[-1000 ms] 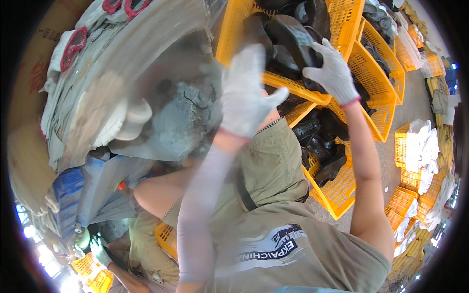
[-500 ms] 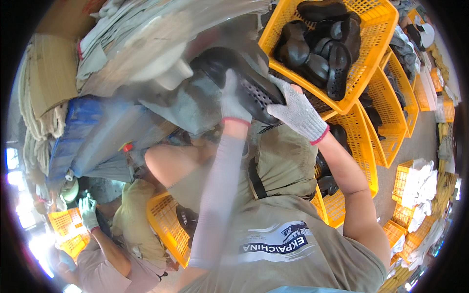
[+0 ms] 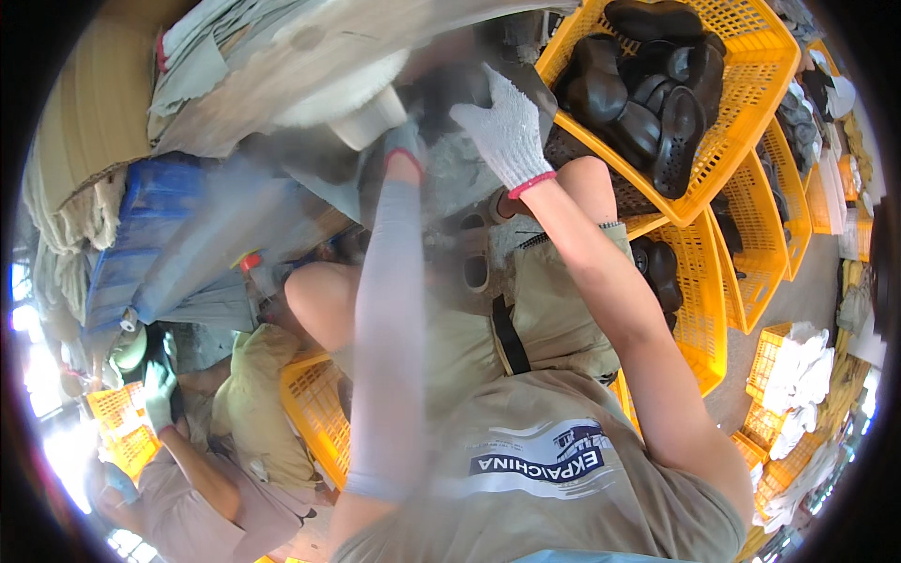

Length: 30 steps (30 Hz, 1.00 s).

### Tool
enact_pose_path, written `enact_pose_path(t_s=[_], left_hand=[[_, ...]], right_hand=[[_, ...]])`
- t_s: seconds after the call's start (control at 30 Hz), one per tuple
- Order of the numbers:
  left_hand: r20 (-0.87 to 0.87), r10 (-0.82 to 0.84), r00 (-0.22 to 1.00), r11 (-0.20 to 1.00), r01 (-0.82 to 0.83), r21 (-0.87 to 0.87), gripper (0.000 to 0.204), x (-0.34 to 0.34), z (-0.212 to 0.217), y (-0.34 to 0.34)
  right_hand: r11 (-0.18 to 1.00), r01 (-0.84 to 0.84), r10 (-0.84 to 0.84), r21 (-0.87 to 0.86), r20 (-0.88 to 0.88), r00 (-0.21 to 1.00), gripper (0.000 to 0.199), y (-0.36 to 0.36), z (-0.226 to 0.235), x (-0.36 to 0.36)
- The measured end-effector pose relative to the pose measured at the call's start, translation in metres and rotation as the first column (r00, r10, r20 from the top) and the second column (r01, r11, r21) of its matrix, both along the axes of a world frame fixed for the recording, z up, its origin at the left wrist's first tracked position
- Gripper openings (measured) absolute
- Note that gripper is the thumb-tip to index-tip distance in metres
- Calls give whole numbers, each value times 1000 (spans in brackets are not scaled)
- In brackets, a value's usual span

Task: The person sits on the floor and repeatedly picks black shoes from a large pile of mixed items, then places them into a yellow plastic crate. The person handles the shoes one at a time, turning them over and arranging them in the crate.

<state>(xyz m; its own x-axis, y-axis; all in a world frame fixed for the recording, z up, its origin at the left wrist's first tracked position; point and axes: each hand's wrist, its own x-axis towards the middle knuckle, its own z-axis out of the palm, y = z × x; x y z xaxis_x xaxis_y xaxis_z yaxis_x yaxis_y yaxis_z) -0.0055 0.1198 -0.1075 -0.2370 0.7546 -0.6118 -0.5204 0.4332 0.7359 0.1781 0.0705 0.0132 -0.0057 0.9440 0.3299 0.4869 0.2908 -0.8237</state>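
A black perforated clog (image 3: 449, 92), dark and partly blurred, is beside a white round wheel-like part (image 3: 368, 116) at the upper middle. My right hand (image 3: 507, 127), in a white knitted glove with a red cuff, grips the clog from the right, thumb toward its near side. My left hand (image 3: 402, 143), gloved too and below a pale sleeve, is close under the white part at the clog's left. Blur and haze hide its fingers, so its grip does not show.
A yellow crate (image 3: 680, 202) of black clogs stands at the upper right, with more yellow crates (image 3: 699, 310) below it. Pale cloth-like sheeting (image 3: 282, 80) overhangs at the upper left, above a blue panel (image 3: 155, 235). Another person's gloved hand (image 3: 160, 392) is at the lower left.
Both hands have moved up and away from me with the clog, which is now beside the white part. My left hand has shifted left, and the clog's perforated side no longer shows.
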Motion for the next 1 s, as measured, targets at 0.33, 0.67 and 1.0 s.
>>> enact_pose_path(t_s=[0.33,0.67,1.0], left_hand=[[-925,78,371,841,474,261,63,11,27,-67],[147,328,933,928,-348,137,70,82,79,-20],[416,159,895,928,-279,246,66,50,17,0]], right_hand=[[866,-357,382,-350,4,924,71,45,21,-22],[1000,12,-12,16,-3,1000,84,-54,41,45],[984,23,-39,179,89,995,58,-16,18,24]])
